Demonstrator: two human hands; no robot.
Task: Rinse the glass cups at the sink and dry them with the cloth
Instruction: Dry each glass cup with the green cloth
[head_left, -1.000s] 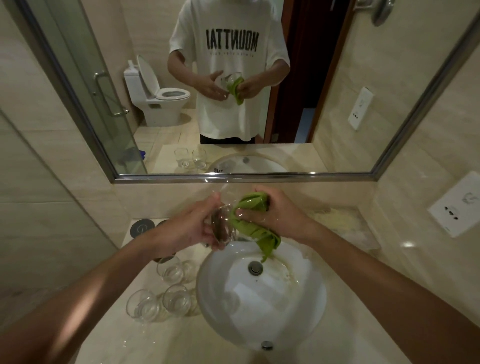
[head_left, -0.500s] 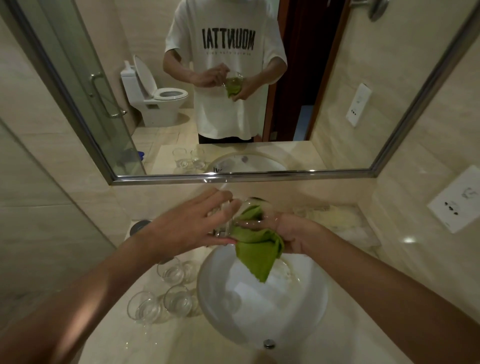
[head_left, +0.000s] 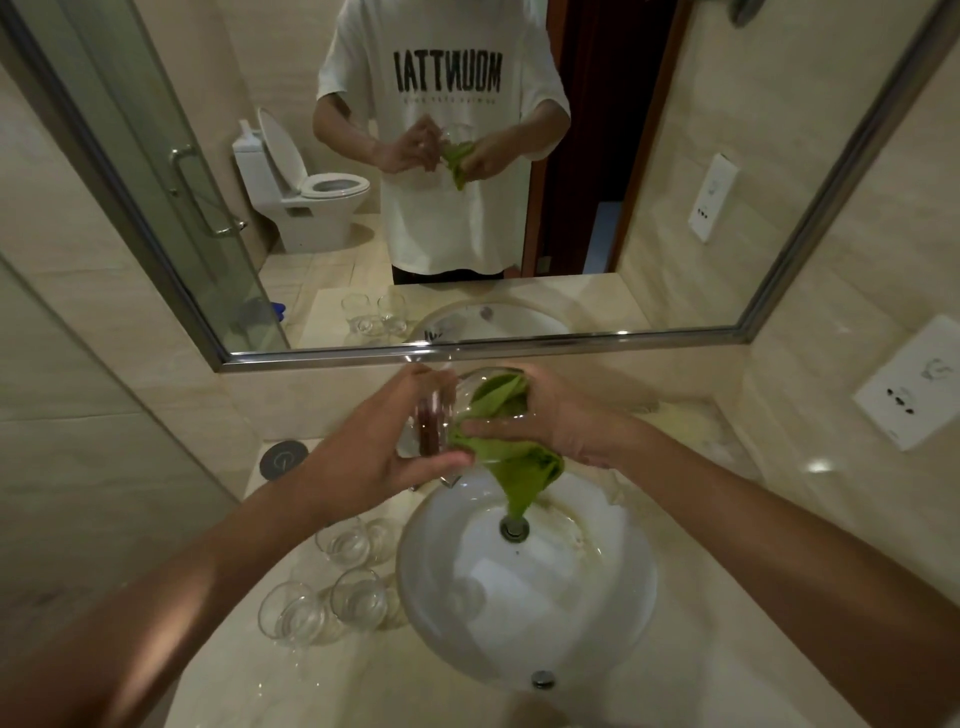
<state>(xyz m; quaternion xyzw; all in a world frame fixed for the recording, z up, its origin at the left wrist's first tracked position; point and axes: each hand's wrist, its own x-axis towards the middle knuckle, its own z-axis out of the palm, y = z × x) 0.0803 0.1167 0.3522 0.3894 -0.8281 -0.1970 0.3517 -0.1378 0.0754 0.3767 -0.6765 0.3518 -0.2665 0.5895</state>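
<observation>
Above the white sink (head_left: 613, 613) my two hands hold one clear glass cup (head_left: 467, 387) tipped on its side. My left hand (head_left: 374, 462) grips its base end, thumb below and fingers on top. My right hand (head_left: 566, 421) holds the green cloth (head_left: 524, 478) against the cup's open end, with part of the cloth pushed inside. The cloth's free tail hangs down to just over the drain (head_left: 514, 529). Several more clear cups stand upright on the counter left of the sink, among them a far cup (head_left: 345, 543) and two near cups (head_left: 358, 597) (head_left: 291, 616).
A framed mirror (head_left: 467, 353) runs along the wall just behind my hands. A black round disc (head_left: 283, 460) lies at the counter's back left. A white socket plate (head_left: 914, 384) is on the right wall. My hands mostly hide the faucet. A glass shower door stands at left.
The cup has turned between my hands and my left hand has shifted its grip on the base. The cloth's tail now hangs lower, down to the drain.
</observation>
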